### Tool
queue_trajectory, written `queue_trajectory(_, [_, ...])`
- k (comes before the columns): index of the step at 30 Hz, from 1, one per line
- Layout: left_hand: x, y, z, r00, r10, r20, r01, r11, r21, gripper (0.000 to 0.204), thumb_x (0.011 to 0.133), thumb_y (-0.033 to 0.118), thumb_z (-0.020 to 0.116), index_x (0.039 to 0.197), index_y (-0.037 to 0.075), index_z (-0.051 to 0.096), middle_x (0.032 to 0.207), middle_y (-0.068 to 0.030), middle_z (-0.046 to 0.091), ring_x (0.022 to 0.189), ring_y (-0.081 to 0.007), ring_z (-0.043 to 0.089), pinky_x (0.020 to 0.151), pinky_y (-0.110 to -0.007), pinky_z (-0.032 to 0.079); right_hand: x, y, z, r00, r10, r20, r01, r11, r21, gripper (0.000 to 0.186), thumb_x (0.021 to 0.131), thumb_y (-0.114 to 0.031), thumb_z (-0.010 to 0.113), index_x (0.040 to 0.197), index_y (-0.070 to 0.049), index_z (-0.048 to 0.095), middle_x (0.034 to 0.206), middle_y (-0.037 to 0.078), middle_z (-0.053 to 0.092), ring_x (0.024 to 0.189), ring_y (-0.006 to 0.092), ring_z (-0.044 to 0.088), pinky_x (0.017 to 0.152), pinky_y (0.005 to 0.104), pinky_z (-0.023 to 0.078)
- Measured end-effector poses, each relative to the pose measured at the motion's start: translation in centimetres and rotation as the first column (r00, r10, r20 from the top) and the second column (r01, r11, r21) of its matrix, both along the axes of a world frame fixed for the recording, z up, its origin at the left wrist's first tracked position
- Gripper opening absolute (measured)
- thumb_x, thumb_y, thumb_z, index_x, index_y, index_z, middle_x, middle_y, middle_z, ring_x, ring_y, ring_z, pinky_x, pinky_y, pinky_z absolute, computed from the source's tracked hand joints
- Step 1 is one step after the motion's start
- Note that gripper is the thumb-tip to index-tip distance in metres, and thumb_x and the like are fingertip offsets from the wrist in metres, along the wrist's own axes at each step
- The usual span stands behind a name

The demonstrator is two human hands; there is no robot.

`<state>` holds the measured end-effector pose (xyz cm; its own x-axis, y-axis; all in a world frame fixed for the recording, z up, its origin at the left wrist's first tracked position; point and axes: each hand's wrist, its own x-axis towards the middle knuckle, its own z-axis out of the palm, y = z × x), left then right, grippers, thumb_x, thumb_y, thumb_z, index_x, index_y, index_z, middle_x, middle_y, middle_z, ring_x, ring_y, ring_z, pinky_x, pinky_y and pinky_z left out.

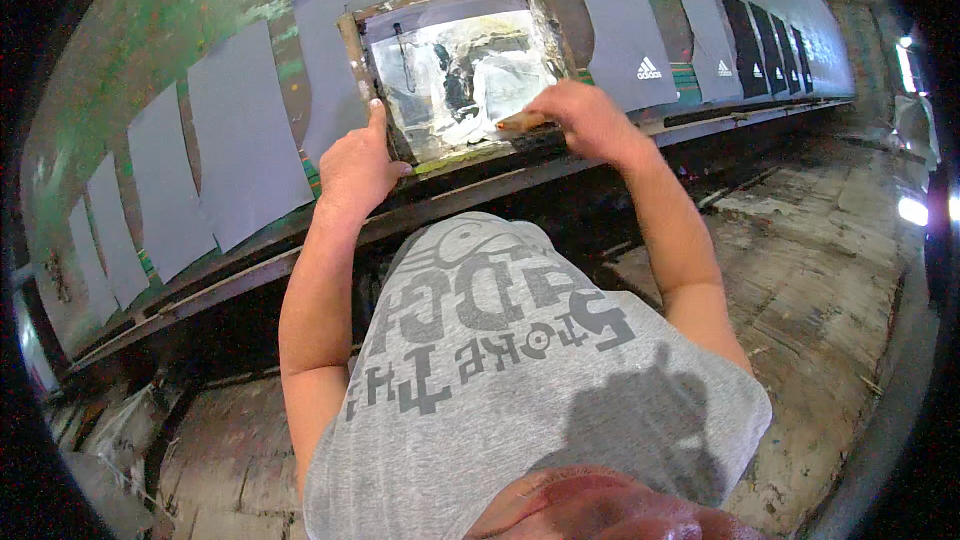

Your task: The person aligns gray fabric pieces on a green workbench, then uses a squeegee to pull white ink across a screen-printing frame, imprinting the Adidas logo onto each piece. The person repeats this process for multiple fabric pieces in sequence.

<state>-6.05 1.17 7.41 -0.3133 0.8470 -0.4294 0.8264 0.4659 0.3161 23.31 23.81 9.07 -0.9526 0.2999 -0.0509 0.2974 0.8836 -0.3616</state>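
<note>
Rectangular wooden-edged screen frame, its mesh smeared white and black, lies on the long green-surfaced table near its front edge, with grey cloth showing past its left side and far edge. Your left hand is at the frame's near left corner, index finger extended along the side, thumb pointing along the near edge; that grip is spread. Your right hand is over the near right part of the mesh, its grip pinching a small brown tool, largely covered by the fingers. Flat grey cloth pieces lie on both sides; those to the right carry small white prints, followed by narrow black cloth pieces.
</note>
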Motion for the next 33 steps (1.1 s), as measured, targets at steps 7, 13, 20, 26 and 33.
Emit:
queue_trajectory(7, [1.4,0.9,0.7,0.994,0.072,-0.080,-0.079,0.993,-0.085,0.106,0.085,0.028,0.096,0.171,0.006,0.039,0.115,-0.0223,0.080,0.111,-0.0416,0.078,0.092,-0.055,0.063,-2.6,2.6,-2.8,0.976,0.005,-0.219,0.031,0.986,0.164,0.043,0.083,-0.002,0.073,0.123,-0.015,0.080,0.117,0.012,0.079,0.113,0.0373,0.074,0.100,0.0491,0.059])
queue_trajectory(13, [2.2,1.0,0.6,0.986,0.138,-0.093,-0.145,0.987,-0.070,0.107,0.083,0.025,0.097,0.173,0.012,0.040,0.119,-0.0220,0.080,0.115,-0.0411,0.078,0.095,-0.054,0.063,1.8,-0.9,-2.4,0.968,0.108,-0.225,-0.088,0.991,0.099,0.047,0.081,0.003,0.075,0.125,-0.014,0.080,0.119,0.010,0.080,0.113,0.0349,0.074,0.101,0.0481,0.060])
queue_trajectory(20, [2.8,1.1,0.2,0.974,0.197,-0.115,-0.206,0.976,-0.070,0.109,0.081,0.022,0.098,0.173,0.017,0.041,0.126,-0.0198,0.079,0.119,-0.0409,0.076,0.099,-0.053,0.063,-2.1,5.5,-1.5,0.987,0.111,-0.119,-0.106,0.993,0.055,0.042,0.084,0.002,0.072,0.123,-0.011,0.079,0.116,0.013,0.080,0.113,0.0388,0.075,0.098,0.0501,0.060])
queue_trajectory(26, [3.1,0.9,-0.1,0.959,0.276,-0.065,-0.279,0.959,-0.040,0.115,0.075,0.016,0.101,0.173,0.020,0.042,0.139,-0.0214,0.076,0.127,-0.0446,0.073,0.104,-0.054,0.059,0.7,1.5,-2.9,0.957,0.164,-0.237,-0.133,0.981,0.139,0.043,0.085,0.001,0.072,0.125,-0.014,0.080,0.115,0.011,0.080,0.110,0.0362,0.075,0.097,0.0484,0.060])
queue_trajectory(33, [3.9,1.4,0.9,0.944,0.317,-0.095,-0.323,0.944,-0.058,0.115,0.074,0.013,0.101,0.173,0.021,0.043,0.147,-0.0174,0.073,0.135,-0.0420,0.069,0.111,-0.052,0.057,0.3,4.7,-1.0,0.949,0.249,-0.192,-0.252,0.968,0.010,0.034,0.088,-0.004,0.069,0.118,-0.015,0.081,0.104,0.012,0.077,0.104,0.0355,0.076,0.092,0.0488,0.063])
